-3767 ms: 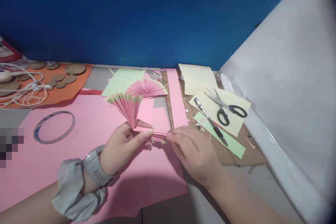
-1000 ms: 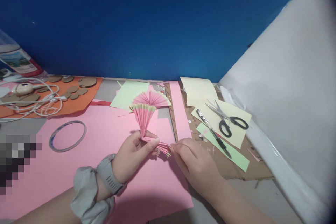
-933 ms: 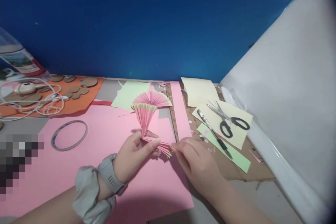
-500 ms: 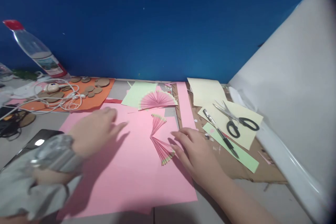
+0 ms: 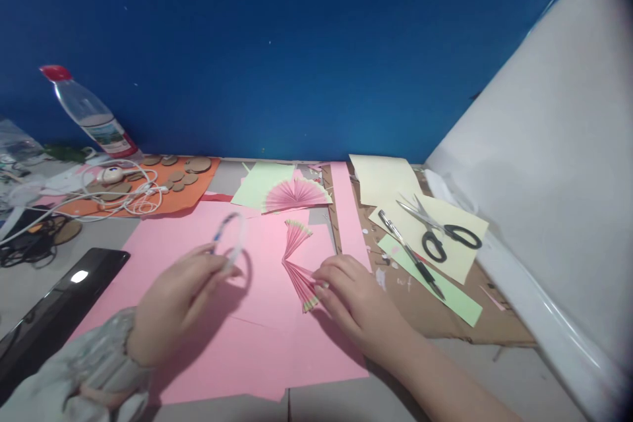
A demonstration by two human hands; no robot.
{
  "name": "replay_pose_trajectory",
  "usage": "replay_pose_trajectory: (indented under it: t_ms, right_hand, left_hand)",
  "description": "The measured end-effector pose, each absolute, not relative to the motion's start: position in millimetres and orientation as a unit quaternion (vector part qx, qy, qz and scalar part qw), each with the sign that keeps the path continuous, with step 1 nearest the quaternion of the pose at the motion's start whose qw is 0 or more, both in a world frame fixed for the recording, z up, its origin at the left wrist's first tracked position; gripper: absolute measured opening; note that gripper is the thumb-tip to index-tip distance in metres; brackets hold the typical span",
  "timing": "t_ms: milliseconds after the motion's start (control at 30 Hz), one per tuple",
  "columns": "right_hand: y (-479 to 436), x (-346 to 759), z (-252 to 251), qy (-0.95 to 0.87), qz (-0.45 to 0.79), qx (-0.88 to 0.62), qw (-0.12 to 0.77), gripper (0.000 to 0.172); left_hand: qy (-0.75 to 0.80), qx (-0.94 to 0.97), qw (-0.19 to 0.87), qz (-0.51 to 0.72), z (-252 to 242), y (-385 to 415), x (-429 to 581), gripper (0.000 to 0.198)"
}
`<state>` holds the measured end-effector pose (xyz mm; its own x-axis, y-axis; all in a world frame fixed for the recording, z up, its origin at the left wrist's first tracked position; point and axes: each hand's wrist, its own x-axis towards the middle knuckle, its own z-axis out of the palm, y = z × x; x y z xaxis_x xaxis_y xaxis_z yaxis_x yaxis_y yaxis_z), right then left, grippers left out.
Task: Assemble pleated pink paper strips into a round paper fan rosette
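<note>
My left hand (image 5: 185, 297) is closed on a thin ring-shaped roll of tape (image 5: 241, 237), whitish with some blue and blurred by motion, above pink paper sheets (image 5: 237, 356). Thumb and fingers of my right hand (image 5: 353, 293) pinch the lower edge of a pleated pink paper fan (image 5: 299, 280) with green-and-yellow tips. That fan lies folded in a V, its point facing left. Beyond it, a second pleated pink fan (image 5: 297, 194) is spread into a half circle, partly over a light green sheet (image 5: 262, 181).
Scissors (image 5: 438, 229) and a pen (image 5: 410, 256) lie at right on cream and green paper over cardboard (image 5: 425, 323). At left are a black phone (image 5: 59, 297), tangled white cables (image 5: 143, 194), an orange sheet (image 5: 198, 191) with cardboard discs, and a bottle (image 5: 101, 122). A blue wall (image 5: 306, 66) stands behind.
My left hand, empty and blurred before, now holds the roll of tape over the pink sheets. My right fingers have moved slightly left onto the fan's lower edge. The view has shifted a little.
</note>
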<state>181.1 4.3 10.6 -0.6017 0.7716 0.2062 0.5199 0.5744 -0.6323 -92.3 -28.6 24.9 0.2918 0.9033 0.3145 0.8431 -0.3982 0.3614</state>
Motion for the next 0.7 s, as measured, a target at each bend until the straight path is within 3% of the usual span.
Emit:
replay_pose_trajectory:
  t_ms: [167,233,367,500,600,700]
  right_hand:
    - [1,186,15,-0.813,0.337,-0.348,0.323,0.026]
    - [0,188,16,-0.793,0.329,-0.368,0.357,0.022]
    - [2,190,16,-0.778,0.294,-0.414,0.369,0.003]
    - [10,191,13,-0.798,0.245,-0.422,0.353,0.012]
    - [13,193,10,-0.842,0.157,-0.402,0.323,0.017]
    - [14,196,10,-0.864,0.086,-0.39,0.306,0.028]
  left_hand:
    - [0.426,0.84,0.195,0.273,23,-17,-23,0.023]
    - [0.354,0.869,0.214,0.271,19,-6,-5,0.022]
    - [0.313,0.883,0.122,0.329,8,5,4,0.027]
    - [0.401,0.768,-0.029,0.499,-4,4,-6,0.058]
    - [0.409,0.758,-0.033,0.507,-5,4,-13,0.067]
    - [0.401,0.812,0.054,0.42,1,8,-14,0.047]
